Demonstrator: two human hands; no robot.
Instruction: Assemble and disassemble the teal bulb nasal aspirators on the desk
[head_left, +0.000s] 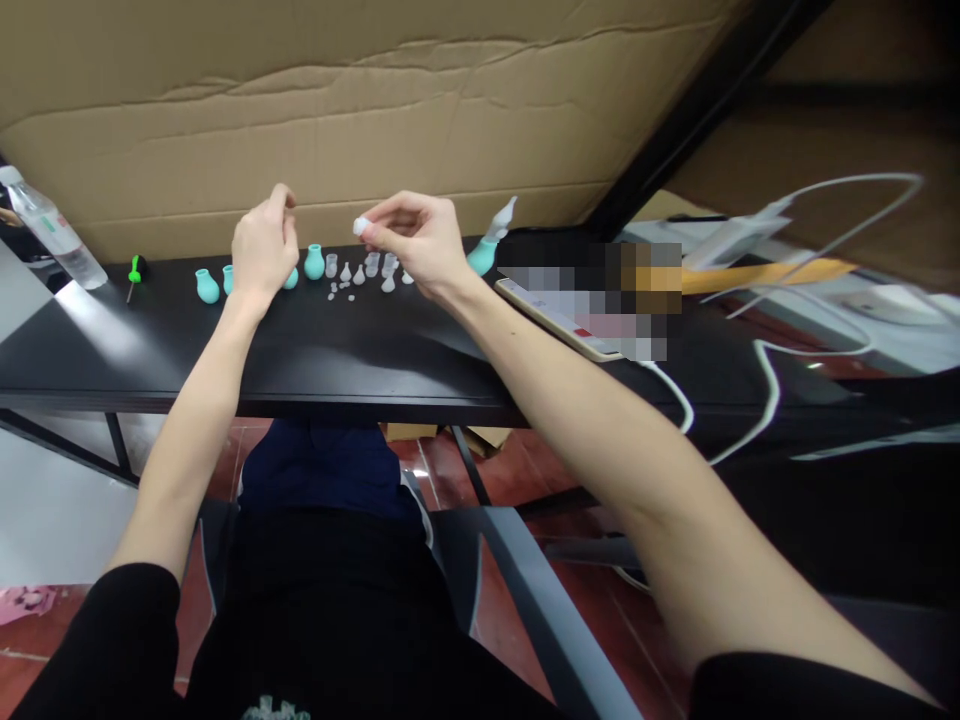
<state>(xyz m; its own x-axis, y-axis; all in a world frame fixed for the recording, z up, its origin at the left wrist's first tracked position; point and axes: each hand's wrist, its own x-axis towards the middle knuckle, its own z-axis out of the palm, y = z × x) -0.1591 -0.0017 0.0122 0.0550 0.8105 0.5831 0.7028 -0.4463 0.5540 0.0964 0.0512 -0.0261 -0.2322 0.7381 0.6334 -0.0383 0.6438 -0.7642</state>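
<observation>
My right hand (424,240) is raised over the black table, pinching a small whitish plastic piece (361,226) between thumb and fingertips. To its left, my left hand (266,248) hangs above the row of turquoise squeeze bulbs (314,262), back of the hand toward me. Its index finger and thumb are bent but apart, with nothing visible between them; the other fingers are hidden. Under and between the hands stand clear plastic cups (331,265), small translucent tips (346,272) and several tiny pieces (334,289). Beyond my right wrist, a turquoise bulb (482,257) carries a clear pointed nozzle (504,217).
At the left are a water bottle (56,232) and a green-handled screwdriver (135,270). A phone (555,320) with a white cable (679,395) lies right of my forearm. Cardboard (337,120) walls the back of the black table (360,365).
</observation>
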